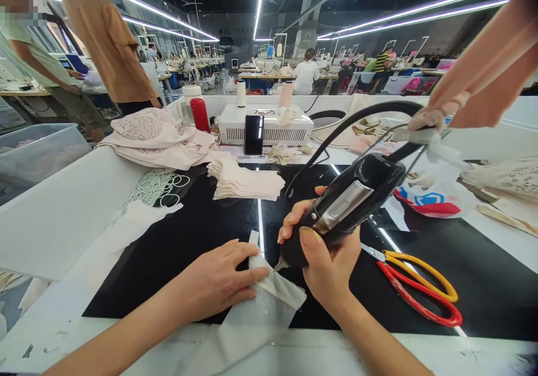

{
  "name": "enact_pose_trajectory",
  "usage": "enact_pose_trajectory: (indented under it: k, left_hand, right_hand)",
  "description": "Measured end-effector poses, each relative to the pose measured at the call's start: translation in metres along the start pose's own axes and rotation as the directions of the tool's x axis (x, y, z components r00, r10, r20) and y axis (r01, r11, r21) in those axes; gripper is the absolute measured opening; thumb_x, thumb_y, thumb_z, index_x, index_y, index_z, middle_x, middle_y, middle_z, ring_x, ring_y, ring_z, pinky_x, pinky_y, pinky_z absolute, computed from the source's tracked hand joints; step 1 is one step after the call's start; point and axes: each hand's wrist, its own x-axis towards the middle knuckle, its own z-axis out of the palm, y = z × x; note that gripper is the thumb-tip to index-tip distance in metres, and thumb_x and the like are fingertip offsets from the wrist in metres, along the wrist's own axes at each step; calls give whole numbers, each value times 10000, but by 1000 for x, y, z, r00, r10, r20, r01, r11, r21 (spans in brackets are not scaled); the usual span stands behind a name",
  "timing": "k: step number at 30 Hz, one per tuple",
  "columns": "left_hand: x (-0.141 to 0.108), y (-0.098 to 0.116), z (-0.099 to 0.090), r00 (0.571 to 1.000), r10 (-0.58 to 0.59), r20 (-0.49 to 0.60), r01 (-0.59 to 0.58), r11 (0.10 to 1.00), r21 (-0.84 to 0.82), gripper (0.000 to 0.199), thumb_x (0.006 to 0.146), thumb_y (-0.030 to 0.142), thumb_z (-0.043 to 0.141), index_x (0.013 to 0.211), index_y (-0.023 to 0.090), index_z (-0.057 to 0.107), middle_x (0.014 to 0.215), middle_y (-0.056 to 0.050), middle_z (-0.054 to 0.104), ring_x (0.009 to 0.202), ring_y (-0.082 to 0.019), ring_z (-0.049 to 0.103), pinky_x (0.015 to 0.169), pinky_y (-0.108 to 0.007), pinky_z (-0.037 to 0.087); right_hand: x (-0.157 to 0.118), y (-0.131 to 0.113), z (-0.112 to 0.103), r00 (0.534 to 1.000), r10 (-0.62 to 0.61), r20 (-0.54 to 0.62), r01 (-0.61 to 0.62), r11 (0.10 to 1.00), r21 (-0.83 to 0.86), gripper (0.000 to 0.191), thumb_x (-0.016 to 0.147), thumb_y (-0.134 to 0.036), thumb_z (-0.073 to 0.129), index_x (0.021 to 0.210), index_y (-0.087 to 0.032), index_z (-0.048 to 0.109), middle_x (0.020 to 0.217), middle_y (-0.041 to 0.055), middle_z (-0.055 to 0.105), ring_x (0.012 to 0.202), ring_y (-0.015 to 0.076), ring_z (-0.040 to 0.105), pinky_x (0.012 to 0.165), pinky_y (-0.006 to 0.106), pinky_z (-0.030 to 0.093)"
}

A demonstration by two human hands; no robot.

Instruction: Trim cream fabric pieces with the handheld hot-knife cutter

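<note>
One tool (pixel 348 202) sat clasped in my right grip (pixel 330 261), tip (pixel 281 264) at the cloth (pixel 267 314), which my left grip (pixel 227 275), unclenched, pressed to the table (pixel 168 264). Scissors (pixel 389 269), one pair, lay right of the tool.

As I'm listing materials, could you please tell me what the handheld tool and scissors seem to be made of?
Handheld tool: probably plastic, its glossy black body catching highlights; the silvery strip looks metallic. Scissors: likely steel, by the blade's grey sheen; shiny yellow and red handles, perhaps plastic.
</note>
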Motion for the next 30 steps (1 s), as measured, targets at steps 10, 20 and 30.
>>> enact_pose_trajectory:
  k: [10, 20, 30]
  left_hand:
    - [-3, 1, 2, 1000, -18, 4, 18, 1000, -20, 464, 801, 592, 607, 1247, 473, 558, 1275, 60, 580, 1113, -3, 534, 997, -146, 523]
    - [-2, 2, 2, 999, -48, -11, 48, 998, -49, 464, 795, 584, 617, 1247, 494, 561, 1248, 42, 595, 1117, -22, 560, 927, -144, 590]
    - [-5, 3, 5, 997, -70, -26, 68, 996, -57, 519, 781, 637, 594, 1281, 511, 536, 1266, 4, 572, 1156, -34, 552, 924, -128, 594]
  right_hand:
    - [9, 9, 6, 1000, -6, -28, 6, 1000, 2, 340, 942, -253, 716, 1195, -224, 490, 906, 2, 618, 662, 116, 610, 557, 275, 553]
    - [9, 15, 10, 1000, -2, -9, 2, 999, -41, 299, 966, -239, 676, 1192, -230, 480, 897, -3, 614, 664, 119, 607, 554, 279, 553]
    - [15, 23, 14, 1000, -19, 0, 19, 999, -43, 323, 968, -224, 679, 1241, -241, 506, 915, -7, 620, 674, 121, 615, 563, 288, 554]
